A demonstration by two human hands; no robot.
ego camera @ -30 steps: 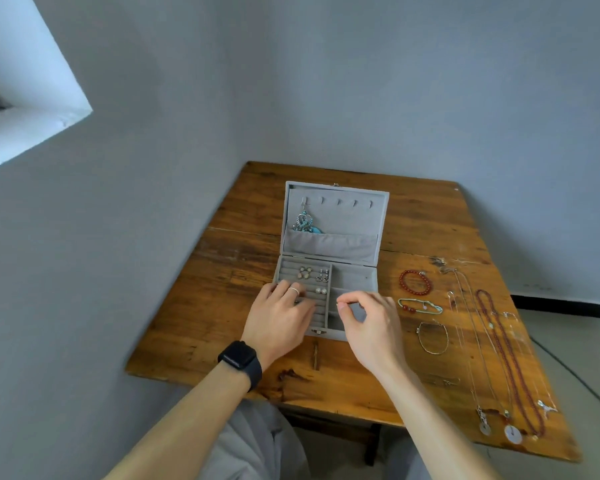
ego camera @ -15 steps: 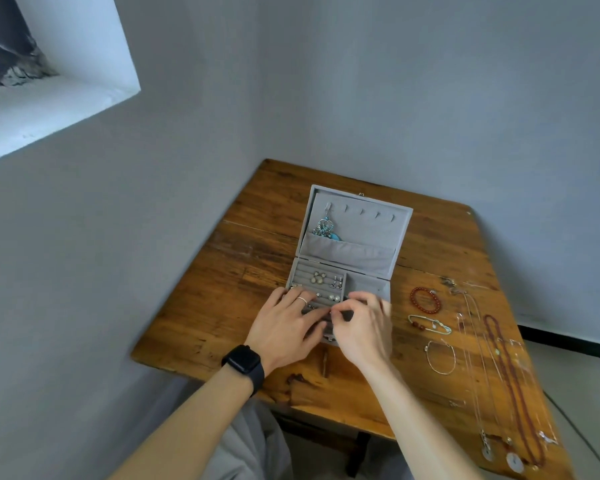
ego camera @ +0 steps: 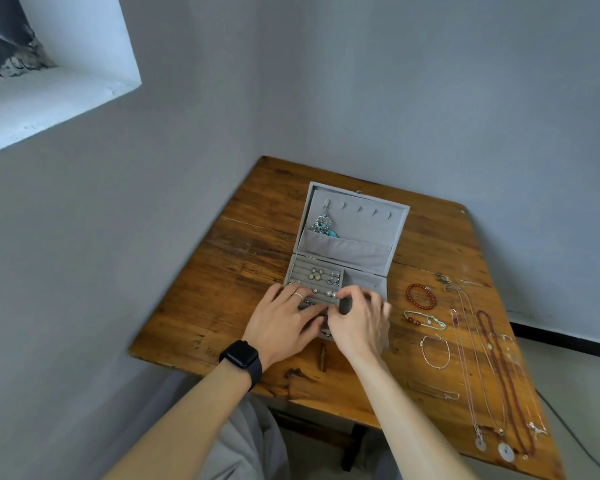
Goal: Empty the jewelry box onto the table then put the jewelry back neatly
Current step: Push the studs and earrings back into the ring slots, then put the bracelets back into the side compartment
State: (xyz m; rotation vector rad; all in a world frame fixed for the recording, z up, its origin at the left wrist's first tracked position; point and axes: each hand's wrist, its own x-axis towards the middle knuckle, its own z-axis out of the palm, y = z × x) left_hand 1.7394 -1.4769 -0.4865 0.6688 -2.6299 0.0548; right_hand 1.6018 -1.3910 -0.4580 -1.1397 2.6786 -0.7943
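Left hand (ego camera: 284,322): fingers straight, laid flat on the ring rolls of the jewelry box (ego camera: 352,233). Right hand (ego camera: 359,320): fingertips curled together over the same rolls, anything between them too small to make out. Jewelry box: grey velvet, lid open, mid-table (ego camera: 222,306), earrings (ego camera: 321,275) in the rolls, turquoise pendant (ego camera: 324,226) on a lid hook; bracelets (ego camera: 420,296) and necklaces (ego camera: 499,375) lie to its right.

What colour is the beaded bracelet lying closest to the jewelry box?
The beaded bracelet is reddish-orange; the head view shows it.
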